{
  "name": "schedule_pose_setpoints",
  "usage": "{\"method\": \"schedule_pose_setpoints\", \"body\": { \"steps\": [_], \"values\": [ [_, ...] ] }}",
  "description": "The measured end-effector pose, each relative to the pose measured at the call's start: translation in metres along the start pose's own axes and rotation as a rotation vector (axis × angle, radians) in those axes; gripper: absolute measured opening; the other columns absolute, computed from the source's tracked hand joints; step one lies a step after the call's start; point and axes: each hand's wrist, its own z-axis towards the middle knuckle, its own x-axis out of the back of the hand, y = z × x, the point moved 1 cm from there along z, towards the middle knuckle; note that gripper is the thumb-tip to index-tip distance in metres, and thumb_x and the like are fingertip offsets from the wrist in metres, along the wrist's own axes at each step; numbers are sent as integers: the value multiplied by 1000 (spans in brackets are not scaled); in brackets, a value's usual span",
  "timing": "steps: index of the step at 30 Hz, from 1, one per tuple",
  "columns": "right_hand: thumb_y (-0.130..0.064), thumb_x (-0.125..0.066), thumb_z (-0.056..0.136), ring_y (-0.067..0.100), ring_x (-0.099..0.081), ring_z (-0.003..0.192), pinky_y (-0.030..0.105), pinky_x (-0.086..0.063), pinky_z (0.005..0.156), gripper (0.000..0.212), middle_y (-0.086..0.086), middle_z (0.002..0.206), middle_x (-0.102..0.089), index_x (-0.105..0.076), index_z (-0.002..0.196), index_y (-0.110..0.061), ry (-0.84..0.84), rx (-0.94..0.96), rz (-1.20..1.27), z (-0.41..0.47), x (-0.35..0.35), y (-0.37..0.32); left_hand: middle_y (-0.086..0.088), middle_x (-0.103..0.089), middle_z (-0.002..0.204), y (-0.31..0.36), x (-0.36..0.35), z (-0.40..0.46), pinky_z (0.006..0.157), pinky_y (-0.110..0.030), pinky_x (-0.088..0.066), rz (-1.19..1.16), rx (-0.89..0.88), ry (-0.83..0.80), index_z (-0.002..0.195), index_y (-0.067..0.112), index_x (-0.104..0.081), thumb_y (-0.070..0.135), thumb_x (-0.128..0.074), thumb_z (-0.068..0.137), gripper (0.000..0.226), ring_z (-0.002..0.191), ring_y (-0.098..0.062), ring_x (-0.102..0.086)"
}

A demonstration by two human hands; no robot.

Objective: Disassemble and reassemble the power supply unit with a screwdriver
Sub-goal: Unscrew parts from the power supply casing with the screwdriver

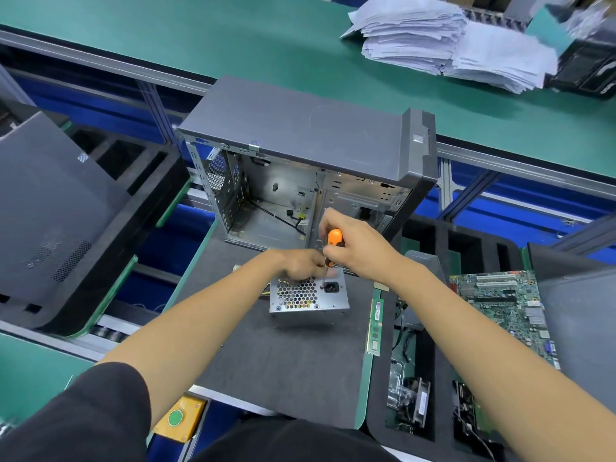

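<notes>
Green workshop benches surround the dark tabletop (pixel 283 361) where the power supply (pixel 308 296) lies in front of the open computer case (pixel 300 168), grille face toward me, long axis left to right. My left hand (pixel 301 265) grips its top edge to steady it, I judge; my right hand (pixel 356 248) grips the orange screwdriver (pixel 334 240), tip down beside the socket.

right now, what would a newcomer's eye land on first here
The orange-handled screwdriver in the right hand, at centre, its tip down on the silver power supply unit that the left hand steadies. Behind stands the open, gutted computer case; a green motherboard lies at right.
</notes>
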Motion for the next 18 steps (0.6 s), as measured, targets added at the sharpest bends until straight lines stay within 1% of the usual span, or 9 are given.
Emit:
{"method": "schedule_pose_setpoints", "body": {
  "steps": [1, 2, 3, 4, 5, 6, 8, 13, 18],
  "values": [
    [-25, -60, 81, 11, -55, 73, 38, -47, 62, 20, -10, 81, -57, -47, 93, -33, 9, 11, 3, -1, 1, -1, -2, -39, 115, -2, 1, 3, 98, -56, -51, -11, 5, -7, 124, 14, -52, 62, -53, 96, 56, 103, -20, -39],
    [-24, -59, 81, 9, -55, 73, 38, -47, 62, 21, -12, 82, -56, -46, 93, -35, 12, 22, 0, -1, 1, -2, -3, -39, 114, -3, 1, 4, 92, -52, -54, -33, 13, -9, 120, 18, -52, 62, -55, 95, 51, 101, -20, -40],
    [-24, -59, 80, 8, -54, 75, 38, -48, 64, 20, -13, 83, -56, -47, 91, -35, 7, 36, -2, -1, 1, -3, -4, -41, 112, -4, 2, 5, 86, -46, -54, -62, 17, -6, 116, 18, -52, 62, -58, 94, 50, 98, -21, -42],
    [-24, -59, 80, 9, -54, 78, 40, -49, 66, 18, -14, 85, -55, -47, 88, -35, -2, 51, -5, -1, 2, -3, -4, -46, 113, -4, 4, 6, 85, -41, -52, -81, 17, -8, 114, 12, -54, 62, -60, 93, 54, 99, -22, -45],
    [-27, -58, 79, 11, -54, 80, 42, -50, 68, 16, -14, 86, -55, -47, 87, -35, -11, 63, -10, -1, 2, -4, -3, -54, 119, -6, 5, 7, 94, -39, -49, -86, 14, -12, 119, 3, -57, 62, -61, 92, 64, 105, -22, -51],
    [-30, -56, 77, 12, -54, 81, 43, -50, 69, 14, -13, 87, -54, -47, 86, -35, -19, 70, -21, -1, 3, -5, -4, -58, 130, -6, 6, 9, 106, -40, -45, -72, 17, -21, 129, 3, -57, 63, -61, 91, 70, 117, -25, -55],
    [-38, -51, 75, 11, -54, 81, 42, -50, 69, 13, -14, 88, -54, -47, 86, -35, -33, 79, -50, 0, 4, -7, -3, -54, 145, -7, 6, 10, 118, -45, -36, -45, 30, -44, 141, 13, -53, 68, -59, 88, 77, 136, -23, -47],
    [-46, -47, 72, 7, -54, 82, 40, -49, 69, 15, -15, 89, -53, -46, 84, -38, -66, 83, -61, 1, 8, -8, 0, -55, 144, -8, 10, 12, 120, -47, -34, -72, 22, -56, 141, 17, -55, 72, -60, 83, 80, 138, -20, -46],
    [-40, -53, 75, 6, -54, 82, 42, -51, 69, 11, -15, 89, -54, -47, 84, -37, -67, 75, -67, 0, 8, -8, -1, -53, 146, -9, 11, 12, 120, -47, -32, -89, 63, -72, 141, 19, -55, 73, -60, 84, 78, 139, -21, -44]
  ]
}}
